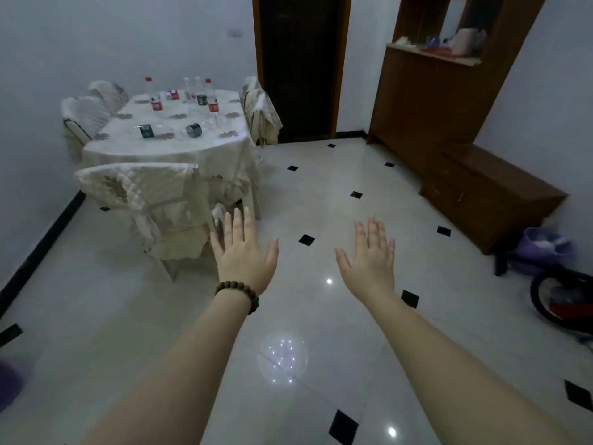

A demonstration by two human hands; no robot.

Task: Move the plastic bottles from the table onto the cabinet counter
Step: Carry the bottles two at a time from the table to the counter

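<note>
Several clear plastic bottles stand on the cloth-covered table (179, 149) at the far left: one with a red cap and red label (155, 97), another red-labelled one (211, 99), one with a dark green label (201, 93). Two more with dark labels lie on their sides (146, 130) (193, 130). The tall wooden cabinet's counter (433, 56) is at the far right. My left hand (245, 252), with a bead bracelet at the wrist, and my right hand (369, 255) are stretched out flat over the floor, fingers spread, holding nothing, well short of the table.
Covered chairs surround the table, the nearest one (144, 194) between me and it. A low wooden chest (491, 194) stands before the cabinet. A purple bucket (542, 245) and a red object (564, 303) sit on the floor at right. A dark door (298, 65) is straight ahead.
</note>
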